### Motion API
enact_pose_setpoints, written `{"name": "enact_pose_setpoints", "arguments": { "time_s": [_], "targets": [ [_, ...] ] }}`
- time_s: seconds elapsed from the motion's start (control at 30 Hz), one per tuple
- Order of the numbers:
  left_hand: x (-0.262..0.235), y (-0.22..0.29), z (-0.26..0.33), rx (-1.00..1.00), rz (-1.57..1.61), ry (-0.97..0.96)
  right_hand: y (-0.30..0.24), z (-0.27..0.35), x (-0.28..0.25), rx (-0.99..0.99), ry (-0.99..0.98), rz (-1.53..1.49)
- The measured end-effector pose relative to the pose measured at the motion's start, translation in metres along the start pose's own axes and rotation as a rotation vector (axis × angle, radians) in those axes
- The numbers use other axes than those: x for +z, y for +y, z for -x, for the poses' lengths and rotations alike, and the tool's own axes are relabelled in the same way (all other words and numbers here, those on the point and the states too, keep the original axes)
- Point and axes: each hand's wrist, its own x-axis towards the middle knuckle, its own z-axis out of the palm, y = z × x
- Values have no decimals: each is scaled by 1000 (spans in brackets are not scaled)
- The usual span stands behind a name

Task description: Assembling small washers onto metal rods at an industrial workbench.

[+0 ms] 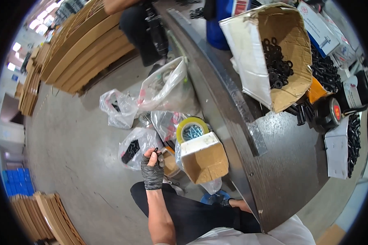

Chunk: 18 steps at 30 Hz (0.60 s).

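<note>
My left hand (152, 168), in a grey fingerless glove, is raised over the floor beside the table. Its thumb and fingers pinch a small black part (156, 150), too small to name exactly. Behind it lies a clear plastic bag (129, 143) with black pieces inside. Low by my leg and under the table edge is my right hand (225, 201), dark-gloved, next to a blue container (210, 197); its fingers are hard to make out. Between the hands and the table stands an open cardboard box (210, 165), with a yellow tape roll (180, 132) around blue-silver screws (193, 132) behind it.
A dark table (290, 179) with a metal strip along its edge fills the right side. On it sit a torn carton (249, 61) of black rings and a white box (338, 157) of black bolts. Stacked cardboard (90, 49) and another person's arm (120, 5) are at the far left.
</note>
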Motion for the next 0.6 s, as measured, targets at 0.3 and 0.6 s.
{"name": "enact_pose_setpoints", "arguments": {
  "time_s": [0.3, 0.6],
  "targets": [
    [-44, 47, -99, -95, -172, -234, 70, -163, 284, -240, 376, -456],
    [-85, 95, -95, -140, -61, -286, -161, -131, 300, 114, 337, 580]
  ]
}}
